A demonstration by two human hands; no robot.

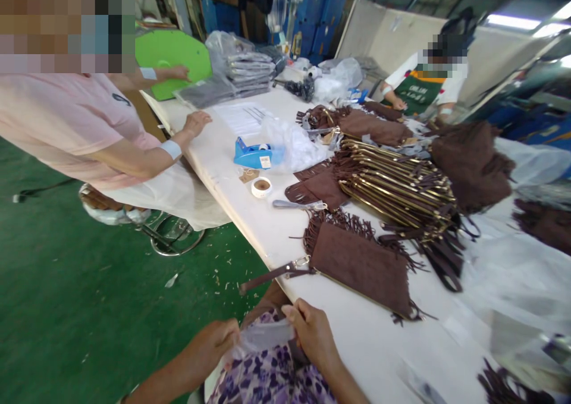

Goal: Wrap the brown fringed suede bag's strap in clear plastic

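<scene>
Hands work below the near edge of the surface [339,332]: the left hand [209,347] and right hand [314,332] both pinch a clear plastic bag [265,335] over the lap, off the surface. Thin film could slip or tear if pulled unevenly. Just beyond, a brown fringed bag [361,267] lies by that edge, its strap [267,277] overhanging; a knock might drag it off. Farther on sit a tape roll [261,187] and a blue tape dispenser [252,154].
</scene>
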